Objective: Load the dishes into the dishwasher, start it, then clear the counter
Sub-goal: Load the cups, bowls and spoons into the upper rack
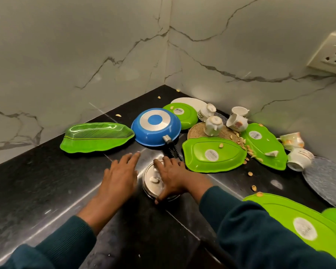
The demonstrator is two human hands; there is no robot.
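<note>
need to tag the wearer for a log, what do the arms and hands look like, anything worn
Both arms wear dark teal knit long sleeves with ribbed cuffs ending at the wrists. The left hand and right hand are bare: no gloves, rings or watch visible.
</note>
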